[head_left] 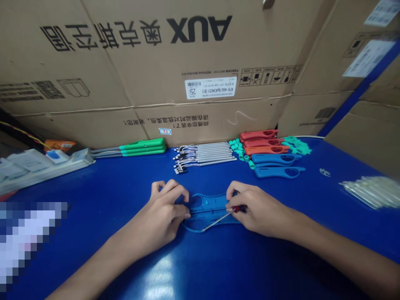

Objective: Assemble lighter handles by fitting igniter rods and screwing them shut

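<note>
Two blue plastic shell halves (pixel 212 203) lie side by side on the blue table, their inner sides up, between my hands. My left hand (pixel 170 208) has its fingers bent around the left ends of the halves, thumb and fingertips at their edge. My right hand (pixel 250 206) is closed on a screwdriver with a red handle (pixel 238 208). Its thin metal shaft (pixel 218 221) slants down to the left, the tip at the loop of the nearer half. My right fingertips also reach the right part of the farther half.
Behind stand green-handled lighters (pixel 143 146), metal rods with wires (pixel 212 153), small green caps (pixel 239 149), and red and blue shells (pixel 275 172). Clear-wrapped parts (pixel 373 191) lie right, a power strip (pixel 46 166) left. A large cardboard sheet (pixel 150 83) rises at the back.
</note>
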Available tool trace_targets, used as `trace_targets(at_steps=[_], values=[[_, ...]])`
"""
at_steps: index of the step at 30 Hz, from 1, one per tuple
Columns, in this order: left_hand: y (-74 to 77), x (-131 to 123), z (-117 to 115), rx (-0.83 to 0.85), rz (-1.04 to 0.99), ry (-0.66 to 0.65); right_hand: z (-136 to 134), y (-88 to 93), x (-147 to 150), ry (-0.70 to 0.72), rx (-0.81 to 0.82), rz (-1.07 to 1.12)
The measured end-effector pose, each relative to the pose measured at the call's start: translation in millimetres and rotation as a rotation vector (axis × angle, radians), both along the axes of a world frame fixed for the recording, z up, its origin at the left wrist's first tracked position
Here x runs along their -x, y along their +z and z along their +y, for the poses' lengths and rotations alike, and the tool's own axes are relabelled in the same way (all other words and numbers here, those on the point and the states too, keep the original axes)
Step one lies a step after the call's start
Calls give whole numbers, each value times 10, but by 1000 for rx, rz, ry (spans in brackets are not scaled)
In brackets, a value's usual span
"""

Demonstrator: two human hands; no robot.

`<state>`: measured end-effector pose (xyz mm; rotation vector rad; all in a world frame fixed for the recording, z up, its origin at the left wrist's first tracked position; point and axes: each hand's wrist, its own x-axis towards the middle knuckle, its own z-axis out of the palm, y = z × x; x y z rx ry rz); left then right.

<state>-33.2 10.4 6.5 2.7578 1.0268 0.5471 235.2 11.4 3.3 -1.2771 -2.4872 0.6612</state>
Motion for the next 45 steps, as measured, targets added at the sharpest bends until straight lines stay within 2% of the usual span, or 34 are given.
trace_targets(at_steps=[9, 15, 23, 29, 36, 45], values=[[-18, 1, 0, -62, 88, -15, -27, 27, 26, 34, 33, 37], [-2, -17, -4, -137, 152, -48, -20, 42, 0, 68, -8, 5], [33, -12, -2, -193, 172, -26, -4, 91, -34, 71, -36, 26], [-2, -20, -9, -127, 171, -48, -5, 51, -34, 73, -20, -16], [7, -17, -12, -17, 51, -23, -4, 21, -38, 27, 10, -9], [4, 15, 0, 35, 5, 26, -12, 107, -1, -42, 42, -106]])
